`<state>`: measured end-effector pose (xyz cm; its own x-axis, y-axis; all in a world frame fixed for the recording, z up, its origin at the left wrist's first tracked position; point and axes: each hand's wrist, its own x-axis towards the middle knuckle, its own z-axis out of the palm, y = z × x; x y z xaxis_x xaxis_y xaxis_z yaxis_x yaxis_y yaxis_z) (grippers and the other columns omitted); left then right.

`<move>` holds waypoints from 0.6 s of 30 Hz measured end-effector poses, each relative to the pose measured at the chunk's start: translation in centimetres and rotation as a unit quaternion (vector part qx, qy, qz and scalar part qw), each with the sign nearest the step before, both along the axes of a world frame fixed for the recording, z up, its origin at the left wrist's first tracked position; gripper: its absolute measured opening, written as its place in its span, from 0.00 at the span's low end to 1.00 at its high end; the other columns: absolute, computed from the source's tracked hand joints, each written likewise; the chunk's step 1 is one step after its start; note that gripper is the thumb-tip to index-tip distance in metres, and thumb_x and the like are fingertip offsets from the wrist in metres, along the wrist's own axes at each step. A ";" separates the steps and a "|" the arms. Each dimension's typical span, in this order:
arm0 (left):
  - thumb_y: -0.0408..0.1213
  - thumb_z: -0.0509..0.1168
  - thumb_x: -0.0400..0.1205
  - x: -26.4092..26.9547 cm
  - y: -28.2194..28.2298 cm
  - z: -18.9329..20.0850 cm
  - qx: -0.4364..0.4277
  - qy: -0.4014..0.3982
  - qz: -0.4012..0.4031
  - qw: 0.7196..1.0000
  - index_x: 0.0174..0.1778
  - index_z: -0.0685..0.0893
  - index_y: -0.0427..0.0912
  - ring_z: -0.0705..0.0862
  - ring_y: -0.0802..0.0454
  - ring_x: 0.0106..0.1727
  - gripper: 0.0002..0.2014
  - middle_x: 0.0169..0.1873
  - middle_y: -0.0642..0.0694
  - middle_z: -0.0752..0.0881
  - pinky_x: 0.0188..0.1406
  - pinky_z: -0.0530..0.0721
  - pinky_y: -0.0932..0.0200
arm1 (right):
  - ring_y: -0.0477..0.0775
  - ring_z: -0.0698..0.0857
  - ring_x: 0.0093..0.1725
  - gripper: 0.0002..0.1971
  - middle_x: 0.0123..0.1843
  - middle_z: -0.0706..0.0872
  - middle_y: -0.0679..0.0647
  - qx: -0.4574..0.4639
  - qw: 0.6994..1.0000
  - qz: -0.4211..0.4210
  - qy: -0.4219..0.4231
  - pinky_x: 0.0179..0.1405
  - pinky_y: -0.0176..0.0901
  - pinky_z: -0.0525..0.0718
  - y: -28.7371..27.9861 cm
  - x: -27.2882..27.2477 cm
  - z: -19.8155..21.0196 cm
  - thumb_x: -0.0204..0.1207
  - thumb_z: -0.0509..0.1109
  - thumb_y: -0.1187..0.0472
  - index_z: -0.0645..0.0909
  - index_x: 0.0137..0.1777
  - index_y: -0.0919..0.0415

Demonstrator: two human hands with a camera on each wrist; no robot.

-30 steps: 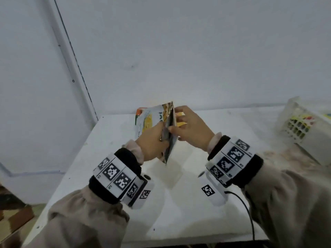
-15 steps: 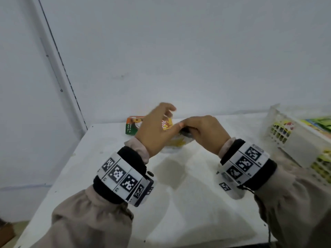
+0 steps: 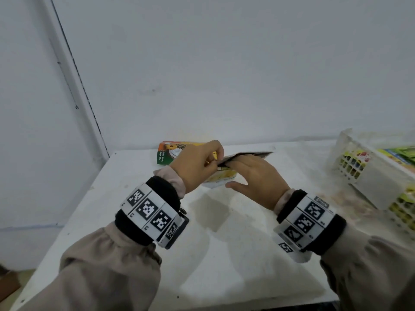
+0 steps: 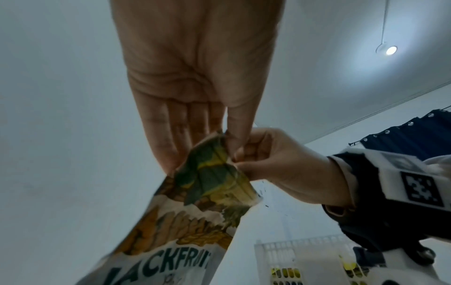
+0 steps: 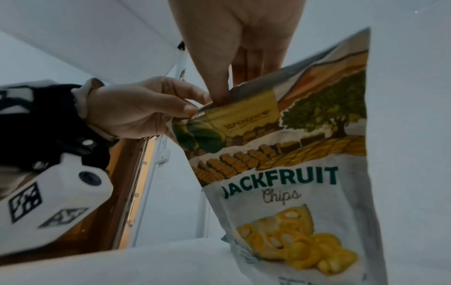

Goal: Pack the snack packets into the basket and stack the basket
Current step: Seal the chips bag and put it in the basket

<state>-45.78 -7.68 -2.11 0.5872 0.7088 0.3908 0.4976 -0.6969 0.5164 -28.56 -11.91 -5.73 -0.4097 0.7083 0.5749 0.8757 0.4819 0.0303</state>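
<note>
A white table (image 3: 224, 254) is filling the lower middle of the head view, running back to a pale wall. At the right edge of the frame a white lattice basket (image 3: 368, 173) is sitting on the table, with bright packets showing through its holes and over its rim. A second basket seems to be lying below it at the far right, though I cannot tell how the two sit together.

In the centre of the frame, above the table's far end, both hands are meeting on a jackfruit chips packet (image 5: 288, 173). The person's sleeves are coming in from the lower corners, each wrist wearing a black band with checkered markers.

The right hand (image 3: 258, 178) is holding the packet's top, its fingers running behind the bag and the thumb pressing on the printed front, as the right wrist view shows. The left hand (image 3: 195, 164) is pinching the packet's top corner between thumb and fingers, with the corner bending over in the left wrist view. The packet is hanging from the two hands, its bottom close to the table; whether it is touching I cannot tell.

Behind the left hand, towards the upper middle, another packet (image 3: 166, 152) with a green and orange edge is lying flat on the table near the wall.
</note>
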 end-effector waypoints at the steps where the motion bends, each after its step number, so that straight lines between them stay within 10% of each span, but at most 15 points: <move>1: 0.25 0.61 0.77 -0.1 0.0 0.0 0.007 0.008 -0.001 1.000 0.38 0.78 0.48 0.83 0.43 0.37 0.11 0.31 0.45 0.84 0.41 0.77 0.59 | 0.57 0.88 0.41 0.16 0.43 0.89 0.55 -0.005 1.000 -0.001 -0.011 0.40 0.43 0.85 0.3 0.1 0.0 0.68 0.62 0.54 0.86 0.48 0.62; 7: 0.25 0.54 0.83 0.4 0.3 0.0 0.063 0.166 0.053 0.983 0.65 0.81 0.44 0.80 0.44 0.59 0.19 0.58 0.39 0.83 0.58 0.72 0.60 | 0.59 0.84 0.29 0.12 0.30 0.85 0.55 -0.049 0.996 -0.007 -0.071 0.25 0.39 0.73 0.4 -1.1 0.1 0.73 0.58 0.58 0.81 0.39 0.63; 11: 0.25 0.54 0.82 0.9 -0.2 -0.1 0.089 0.179 0.089 0.976 0.69 0.76 0.41 0.77 0.42 0.62 0.20 0.60 0.39 0.78 0.61 0.73 0.54 | 0.63 0.84 0.47 0.15 0.52 0.86 0.60 -0.171 0.978 -0.030 -0.114 0.39 0.43 0.72 -0.4 -1.5 0.7 0.84 0.55 0.57 0.73 0.64 0.63; 18: 0.28 0.56 0.80 1.2 -1.3 -1.2 0.066 0.132 0.043 0.988 0.74 0.70 0.38 0.77 0.41 0.57 0.24 0.60 0.38 0.74 0.53 0.71 0.59 | 0.64 0.85 0.51 0.21 0.55 0.86 0.60 -0.173 0.980 -0.006 -0.097 0.48 0.53 0.83 -0.1 -0.4 -0.4 0.78 0.53 0.52 0.78 0.63 0.62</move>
